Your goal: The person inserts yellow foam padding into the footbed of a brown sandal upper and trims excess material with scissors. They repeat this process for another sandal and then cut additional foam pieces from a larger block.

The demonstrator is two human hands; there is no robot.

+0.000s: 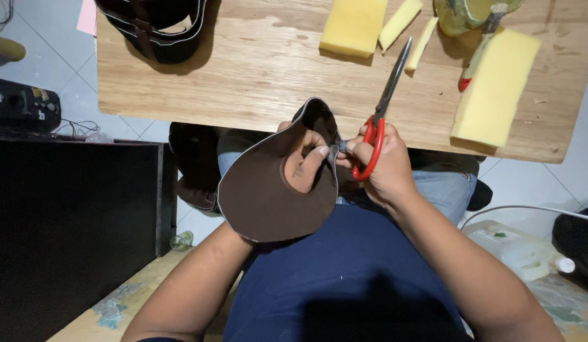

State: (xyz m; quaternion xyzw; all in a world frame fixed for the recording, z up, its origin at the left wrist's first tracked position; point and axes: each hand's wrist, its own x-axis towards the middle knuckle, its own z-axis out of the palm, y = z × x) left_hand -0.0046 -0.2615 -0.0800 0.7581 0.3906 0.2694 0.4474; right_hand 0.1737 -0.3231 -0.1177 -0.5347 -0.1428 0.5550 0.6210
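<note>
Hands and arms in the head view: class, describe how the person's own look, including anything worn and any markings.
Both forearms are bare, with no sleeves, gloves, watch or rings showing. The left hand bears a small dark marking, perhaps a tattoo, on the part that shows. The right hand has short nails and no markings visible.

Wooden table (243,69) bears yellow foam blocks (495,88) and dark straps (158,28).

bare table (243,69) centre, foam blocks (494,88) crowding right
</note>
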